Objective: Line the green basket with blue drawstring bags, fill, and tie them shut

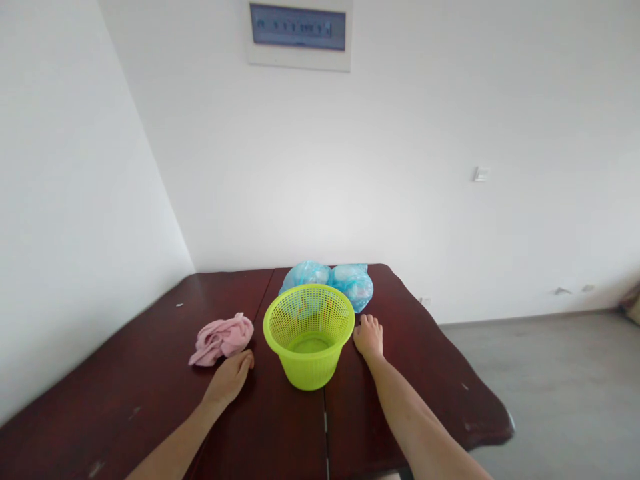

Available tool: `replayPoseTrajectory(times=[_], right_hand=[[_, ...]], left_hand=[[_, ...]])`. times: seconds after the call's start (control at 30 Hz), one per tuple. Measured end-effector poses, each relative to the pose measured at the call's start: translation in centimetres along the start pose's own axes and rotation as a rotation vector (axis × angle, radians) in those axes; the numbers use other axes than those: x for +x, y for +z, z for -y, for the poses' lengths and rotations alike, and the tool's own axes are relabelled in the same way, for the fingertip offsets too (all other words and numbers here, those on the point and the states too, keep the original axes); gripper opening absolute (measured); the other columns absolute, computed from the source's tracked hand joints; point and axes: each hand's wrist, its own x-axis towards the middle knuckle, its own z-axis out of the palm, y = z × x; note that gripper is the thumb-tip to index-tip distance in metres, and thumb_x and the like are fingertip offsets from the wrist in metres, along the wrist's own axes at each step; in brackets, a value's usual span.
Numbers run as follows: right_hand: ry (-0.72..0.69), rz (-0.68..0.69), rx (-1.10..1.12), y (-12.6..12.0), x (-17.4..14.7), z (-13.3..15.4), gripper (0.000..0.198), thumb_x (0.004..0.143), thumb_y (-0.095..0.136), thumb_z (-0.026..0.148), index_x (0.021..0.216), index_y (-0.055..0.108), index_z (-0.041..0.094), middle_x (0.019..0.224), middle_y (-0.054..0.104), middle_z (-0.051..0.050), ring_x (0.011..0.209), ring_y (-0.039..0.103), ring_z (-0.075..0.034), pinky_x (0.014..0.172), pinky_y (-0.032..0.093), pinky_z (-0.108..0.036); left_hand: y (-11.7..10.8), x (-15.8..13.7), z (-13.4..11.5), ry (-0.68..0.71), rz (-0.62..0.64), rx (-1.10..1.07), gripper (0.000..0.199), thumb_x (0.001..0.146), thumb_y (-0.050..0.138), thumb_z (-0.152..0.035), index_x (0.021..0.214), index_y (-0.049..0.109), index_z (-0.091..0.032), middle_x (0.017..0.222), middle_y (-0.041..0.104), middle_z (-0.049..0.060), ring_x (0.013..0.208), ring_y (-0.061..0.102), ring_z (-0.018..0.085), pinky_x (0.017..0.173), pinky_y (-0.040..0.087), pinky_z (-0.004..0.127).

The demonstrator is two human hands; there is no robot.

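A lime-green plastic basket [309, 373] with perforated walls stands upright on the dark red wooden table [165, 413], between my two hands. No contents show inside it. My left hand [231, 379] rests on the table to the basket's left, fingers curled in, with nothing visible in it. Just beyond that hand lies a crumpled pink cloth [223, 339], close to the knuckles. To the right of the basket, my right hand [369, 337] rests palm down, its short-looking fingers slightly apart and holding nothing. Behind the basket sit light-blue plastic bags [354, 285], partly hidden by its rim; their contents cannot be made out.
The table's far edge meets a white wall [320, 173], and another wall borders its left side. A breaker panel [299, 37] and a light switch [481, 174] are on the wall. Grey floor [540, 373] lies beyond the table's curved right edge.
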Motion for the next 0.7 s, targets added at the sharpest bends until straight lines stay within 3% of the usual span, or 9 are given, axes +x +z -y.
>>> replayPoseTrajectory(times=[0.3, 0.7], right_hand=[[0.006, 0.005, 0.004, 0.29, 0.16, -0.06, 0.023, 0.109, 0.057, 0.023, 0.124, 0.074, 0.020, 0.137, 0.075, -0.018, 0.131, 0.063, -0.035, 0.106, 0.043, -0.044], [-0.007, 0.024, 0.005, 0.58, 0.21, -0.45, 0.029, 0.110, 0.054, 0.024, 0.130, 0.074, 0.019, 0.139, 0.074, -0.020, 0.131, 0.063, -0.036, 0.107, 0.044, -0.044]], left_hand=[[0.20, 0.17, -0.60, -0.069, -0.005, 0.050, 0.047, 0.118, 0.036, -0.050, 0.091, 0.066, -0.027, 0.104, 0.086, 0.011, 0.105, 0.080, 0.033, 0.095, 0.053, 0.041], [0.78, 0.13, 0.09, -0.069, -0.008, 0.089, 0.042, 0.119, 0.040, -0.049, 0.096, 0.068, -0.027, 0.113, 0.087, 0.013, 0.113, 0.081, 0.034, 0.102, 0.054, 0.043]])
